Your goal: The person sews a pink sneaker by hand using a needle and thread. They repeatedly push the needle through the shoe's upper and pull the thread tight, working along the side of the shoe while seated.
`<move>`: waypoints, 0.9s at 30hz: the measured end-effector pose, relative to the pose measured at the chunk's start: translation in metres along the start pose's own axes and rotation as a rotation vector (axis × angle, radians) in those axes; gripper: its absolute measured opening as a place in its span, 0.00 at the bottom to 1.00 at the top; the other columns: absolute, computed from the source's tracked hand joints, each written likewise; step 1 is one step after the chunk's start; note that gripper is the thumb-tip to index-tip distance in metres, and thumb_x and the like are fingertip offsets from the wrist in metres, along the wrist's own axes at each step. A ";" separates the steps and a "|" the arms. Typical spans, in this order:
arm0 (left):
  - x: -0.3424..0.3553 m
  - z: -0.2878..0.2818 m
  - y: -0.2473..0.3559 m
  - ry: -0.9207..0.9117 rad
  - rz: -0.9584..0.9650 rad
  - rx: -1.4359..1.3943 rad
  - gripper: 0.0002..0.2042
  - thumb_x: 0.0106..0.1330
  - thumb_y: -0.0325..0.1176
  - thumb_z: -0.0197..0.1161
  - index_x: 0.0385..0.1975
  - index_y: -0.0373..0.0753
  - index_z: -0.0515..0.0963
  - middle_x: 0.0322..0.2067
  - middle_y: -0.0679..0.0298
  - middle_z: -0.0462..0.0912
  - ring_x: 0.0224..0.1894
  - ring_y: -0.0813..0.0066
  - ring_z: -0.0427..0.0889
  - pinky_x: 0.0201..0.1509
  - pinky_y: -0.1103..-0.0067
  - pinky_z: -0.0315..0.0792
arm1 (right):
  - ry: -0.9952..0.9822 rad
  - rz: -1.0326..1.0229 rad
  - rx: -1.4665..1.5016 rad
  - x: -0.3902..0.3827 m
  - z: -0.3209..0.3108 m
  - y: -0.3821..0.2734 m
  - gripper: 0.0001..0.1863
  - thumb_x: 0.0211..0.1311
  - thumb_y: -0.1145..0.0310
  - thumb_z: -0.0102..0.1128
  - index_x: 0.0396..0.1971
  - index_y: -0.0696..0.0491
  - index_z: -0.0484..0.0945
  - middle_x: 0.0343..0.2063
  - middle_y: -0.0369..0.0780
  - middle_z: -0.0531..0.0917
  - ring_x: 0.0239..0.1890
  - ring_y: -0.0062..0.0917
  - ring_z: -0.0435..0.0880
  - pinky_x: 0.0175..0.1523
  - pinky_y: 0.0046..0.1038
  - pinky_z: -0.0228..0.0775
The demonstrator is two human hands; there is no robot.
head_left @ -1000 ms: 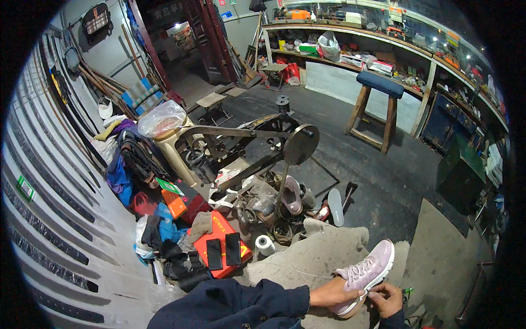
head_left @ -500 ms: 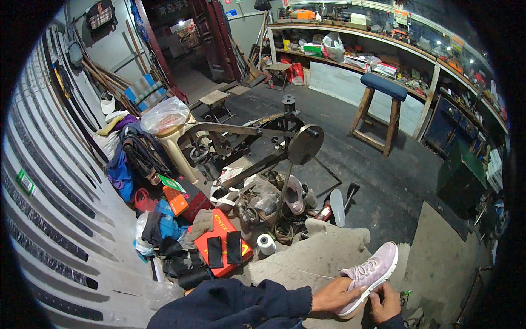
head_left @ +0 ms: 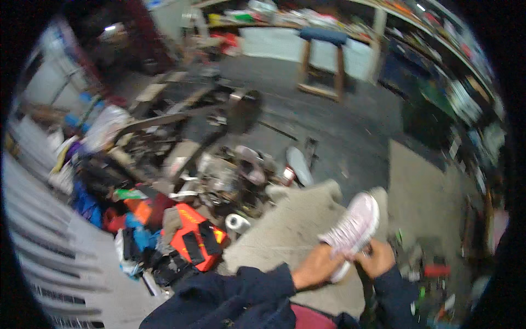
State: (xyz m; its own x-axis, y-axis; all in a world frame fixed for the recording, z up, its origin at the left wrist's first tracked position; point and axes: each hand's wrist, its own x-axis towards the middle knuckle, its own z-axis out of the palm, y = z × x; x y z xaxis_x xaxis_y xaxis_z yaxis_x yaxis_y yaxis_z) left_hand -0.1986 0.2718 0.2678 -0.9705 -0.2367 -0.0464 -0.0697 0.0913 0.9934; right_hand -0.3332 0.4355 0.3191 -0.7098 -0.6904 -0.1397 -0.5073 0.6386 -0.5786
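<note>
A pale pink lace-up sneaker [head_left: 356,222] with a white sole lies tilted over the beige cloth [head_left: 274,247], its toe pointing away from me. My left hand [head_left: 318,267] grips it around the heel end. Against the right side of the sneaker, low on the sole, my right hand [head_left: 378,257] has its fingers pinched together. Blur and the fingers hide whatever is between them. To the left of the cloth stands a white thread spool [head_left: 237,223]. Two black phones rest on a red box [head_left: 189,219] farther left.
A metal hand-crank machine with a round wheel [head_left: 245,112] stands ahead, above a pile of worn shoes and bags. A grey insole [head_left: 299,166] lies beyond the cloth. Farther off is a blue-topped wooden stool [head_left: 323,36]. Small tools lie scattered at my right.
The whole view has swung to the right and down and is blurred. The sneaker now shows more of its laced top. My left hand keeps its hold, and my right hand stays by the sole.
</note>
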 end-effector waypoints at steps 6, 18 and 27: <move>0.003 0.001 0.014 0.064 -0.067 -0.145 0.18 0.78 0.43 0.58 0.37 0.31 0.83 0.27 0.65 0.83 0.30 0.78 0.78 0.35 0.72 0.73 | 0.012 0.072 -0.189 0.001 -0.003 0.003 0.34 0.49 0.37 0.75 0.25 0.60 0.82 0.21 0.53 0.83 0.29 0.52 0.85 0.35 0.47 0.75; 0.004 -0.003 0.007 0.086 -0.089 -0.145 0.18 0.77 0.41 0.60 0.44 0.28 0.84 0.36 0.63 0.87 0.38 0.81 0.80 0.44 0.78 0.75 | -0.002 0.152 -0.187 -0.030 -0.012 0.026 0.36 0.52 0.33 0.71 0.28 0.59 0.84 0.20 0.53 0.82 0.27 0.48 0.86 0.35 0.42 0.77; 0.006 -0.005 0.007 0.047 -0.231 -0.319 0.14 0.74 0.37 0.65 0.47 0.30 0.82 0.40 0.67 0.86 0.41 0.81 0.80 0.46 0.79 0.75 | -0.022 0.122 1.107 -0.067 0.007 0.027 0.32 0.67 0.61 0.65 0.68 0.53 0.66 0.26 0.31 0.76 0.21 0.15 0.69 0.27 0.24 0.61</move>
State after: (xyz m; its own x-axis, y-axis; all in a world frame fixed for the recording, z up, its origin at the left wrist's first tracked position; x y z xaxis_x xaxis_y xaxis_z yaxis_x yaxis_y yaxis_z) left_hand -0.2036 0.2662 0.2748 -0.9257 -0.2603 -0.2745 -0.2023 -0.2727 0.9406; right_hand -0.2961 0.4962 0.3074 -0.7109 -0.6563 -0.2526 0.2889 0.0549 -0.9558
